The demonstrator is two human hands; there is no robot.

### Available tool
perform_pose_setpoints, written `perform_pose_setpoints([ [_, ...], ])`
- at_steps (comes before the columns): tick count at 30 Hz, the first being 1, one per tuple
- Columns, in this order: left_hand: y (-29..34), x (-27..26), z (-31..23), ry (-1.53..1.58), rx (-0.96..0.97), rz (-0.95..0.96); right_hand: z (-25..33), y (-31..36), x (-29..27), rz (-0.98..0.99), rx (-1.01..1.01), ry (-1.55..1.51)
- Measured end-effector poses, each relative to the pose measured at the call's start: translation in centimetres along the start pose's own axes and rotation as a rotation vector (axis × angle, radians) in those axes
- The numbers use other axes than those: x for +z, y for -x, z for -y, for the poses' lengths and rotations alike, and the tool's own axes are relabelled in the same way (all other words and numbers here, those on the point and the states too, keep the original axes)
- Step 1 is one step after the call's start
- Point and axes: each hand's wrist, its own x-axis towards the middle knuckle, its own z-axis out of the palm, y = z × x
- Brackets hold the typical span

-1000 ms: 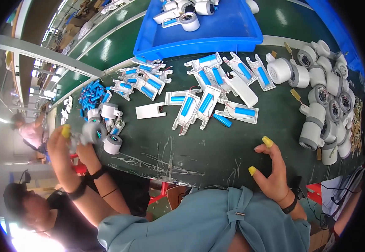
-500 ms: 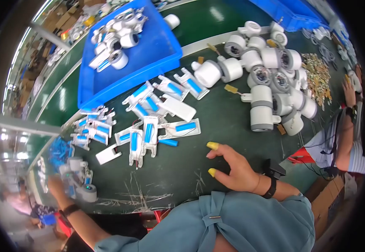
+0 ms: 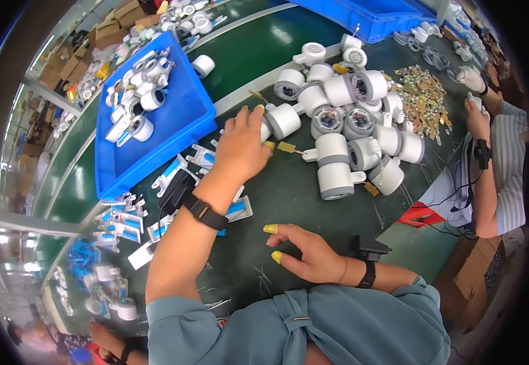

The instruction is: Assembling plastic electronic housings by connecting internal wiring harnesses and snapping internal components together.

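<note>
My left hand (image 3: 240, 145), with yellow finger covers, reaches across the table and is closed round a white cylindrical housing (image 3: 266, 131). Most of that housing is hidden under the fingers. Right beside it is another white housing (image 3: 284, 121), at the left side of a pile of white and grey housings (image 3: 334, 152), several showing wiring inside. Close to my body, my right hand (image 3: 310, 255) hovers or rests near the table with thumb and fingers apart, holding nothing. White plastic frames with blue cylinders (image 3: 202, 157) lie partly hidden under my left forearm.
A blue tray (image 3: 182, 131) holding white parts stands at the left; another blue bin (image 3: 392, 24) is at the far right. Small yellowish boards (image 3: 422, 100) are heaped beyond the housings. A co-worker's hand (image 3: 478, 118) is at right, another person's hand (image 3: 105, 337) at lower left.
My left hand has swung from the lower left up to the housings and closed on one. My right hand keeps the same spread pose. The whole view has shifted a little.
</note>
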Motion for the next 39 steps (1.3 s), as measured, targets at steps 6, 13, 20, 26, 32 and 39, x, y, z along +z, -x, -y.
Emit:
perform_pose_setpoints([
  [6, 5.1, -1.5, -1.6, 0.242, 0.11, -0.265, -0.9, 0.5, -2.0, -0.177, 0.304, -0.575],
  [13, 19.0, -0.8, -5.6, 0.474, 0.178, -0.129, 2.4, -1.1, -2.4, 0.077, 0.528, -0.209],
  [20, 20.9, -3.8, -1.5, 0.378, 0.021, -0.156, 3.4, -3.5, -4.5, 0.216, -0.224, 0.847],
  [26, 17.6, -3.2, 2.6, 0.109, -0.057, -0.206, 3.9, -5.1, -4.6, 0.221, -0.28, 0.942],
  [32, 16.8, -3.4, 4.1, 0.095, -0.055, -0.161, 6.1, -1.2, -1.9, 0.007, 0.074, 0.556],
  [39, 19.2, -4.3, 3.8, 0.423, -0.132, -0.034, 4.0, -3.3, 0.8, -0.059, 0.711, -0.467],
])
